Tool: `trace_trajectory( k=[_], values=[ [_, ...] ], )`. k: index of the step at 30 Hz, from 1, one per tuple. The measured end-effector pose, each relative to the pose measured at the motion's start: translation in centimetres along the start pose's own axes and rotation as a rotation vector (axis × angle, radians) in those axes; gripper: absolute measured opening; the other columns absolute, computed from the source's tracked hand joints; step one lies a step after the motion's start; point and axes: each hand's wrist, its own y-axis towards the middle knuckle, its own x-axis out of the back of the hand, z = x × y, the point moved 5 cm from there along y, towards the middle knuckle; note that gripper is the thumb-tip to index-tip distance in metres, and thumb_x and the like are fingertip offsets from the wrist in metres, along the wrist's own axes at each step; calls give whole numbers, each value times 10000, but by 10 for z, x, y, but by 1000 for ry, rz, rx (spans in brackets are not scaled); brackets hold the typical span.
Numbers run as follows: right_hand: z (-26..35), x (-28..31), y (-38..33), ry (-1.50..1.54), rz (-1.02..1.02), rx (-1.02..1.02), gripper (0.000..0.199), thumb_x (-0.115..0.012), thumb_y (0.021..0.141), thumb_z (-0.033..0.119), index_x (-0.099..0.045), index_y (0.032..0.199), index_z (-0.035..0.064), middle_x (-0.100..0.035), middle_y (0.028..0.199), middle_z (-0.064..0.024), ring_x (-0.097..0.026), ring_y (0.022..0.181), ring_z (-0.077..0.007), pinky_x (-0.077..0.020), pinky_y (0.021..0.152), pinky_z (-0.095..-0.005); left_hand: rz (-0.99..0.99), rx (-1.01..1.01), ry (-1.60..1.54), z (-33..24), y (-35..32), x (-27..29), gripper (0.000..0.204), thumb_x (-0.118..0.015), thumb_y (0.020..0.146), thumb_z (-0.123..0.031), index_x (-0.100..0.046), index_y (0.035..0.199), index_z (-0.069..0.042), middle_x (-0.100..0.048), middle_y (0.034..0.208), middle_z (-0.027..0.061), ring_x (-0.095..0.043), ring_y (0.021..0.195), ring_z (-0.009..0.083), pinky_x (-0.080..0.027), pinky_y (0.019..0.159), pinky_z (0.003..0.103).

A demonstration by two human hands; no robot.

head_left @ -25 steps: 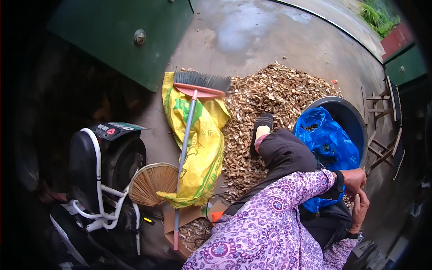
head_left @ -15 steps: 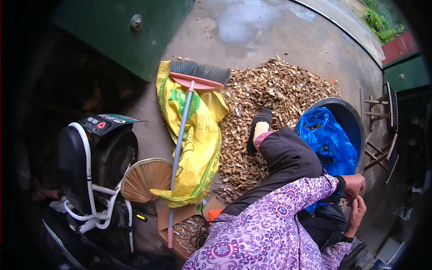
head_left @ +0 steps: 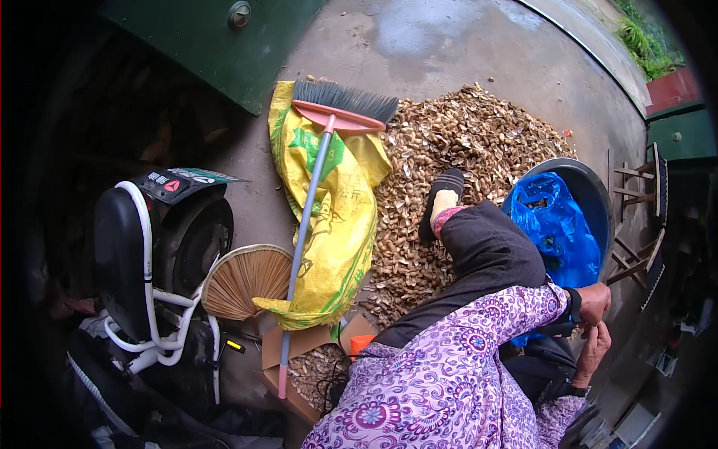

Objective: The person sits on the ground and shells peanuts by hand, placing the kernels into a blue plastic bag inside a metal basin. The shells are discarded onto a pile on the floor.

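My left hand (head_left: 595,301), with a black band at the wrist, is closed, its fingers curled down. Just below it, my right hand (head_left: 594,351) is raised with bent fingers pressed together, and the two hands meet at the fingertips. Whatever lies between them is too small or hidden to make out. Beside the hands, a blue plastic bag (head_left: 566,230) sits in a large dark round basin (head_left: 590,190), with a little brown stuff showing in its folds. A wide heap of peanuts and shells (head_left: 479,137) spreads on the floor around my foot.
A broom (head_left: 318,168) with a pink head lies across a yellow woven sack (head_left: 340,224). Near it are a straw whisk (head_left: 247,281), a cardboard box (head_left: 298,349) of shells and a black-and-white wheeled machine (head_left: 153,269). A wooden stool (head_left: 637,187) is at the right.
The view has shifted slightly, so most things appear a little to the right and higher up. Both hands stay together at the fingertips, with only small finger movements.
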Motion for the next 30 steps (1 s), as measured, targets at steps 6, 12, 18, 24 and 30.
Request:
trace_trajectory(
  k=[6,12,18,24,30],
  values=[
    [-23,-3,15,77,-18,6,183,-438,863,127,-545,805,-9,-513,667,23,-443,594,-37,-353,525,-185,-306,51,209,16,13,-5,127,-635,544,-117,-631,629,-22,-598,655,171,-604,633,301,-486,554,339],
    [-17,-21,24,584,-260,-192,219,-466,860,134,-527,959,-52,-550,843,-4,-491,670,-53,-396,559,-191,-611,-123,177,21,25,1,114,-583,502,-104,-588,559,-5,-564,638,206,-574,641,350,-466,590,393],
    [-20,-33,33,809,-131,-274,192,-537,811,144,-555,919,-14,-510,705,-2,-461,546,-64,-378,507,-175,-468,-7,156,-6,-18,77,97,-572,518,-117,-575,550,-25,-562,619,176,-582,619,303,-470,573,353],
    [-28,-19,19,261,-112,-189,135,-528,793,138,-583,842,26,-536,697,11,-468,549,-49,-380,503,-177,-393,17,309,-15,-27,85,126,-548,525,-102,-602,619,-38,-580,655,183,-577,646,345,-475,609,391],
    [-34,-10,9,419,-156,-229,112,-531,778,116,-575,804,16,-524,675,10,-468,551,-50,-385,509,-178,-269,25,253,-6,-25,73,145,-554,541,-107,-618,645,-28,-587,650,178,-585,630,322,-474,591,366]
  ],
)
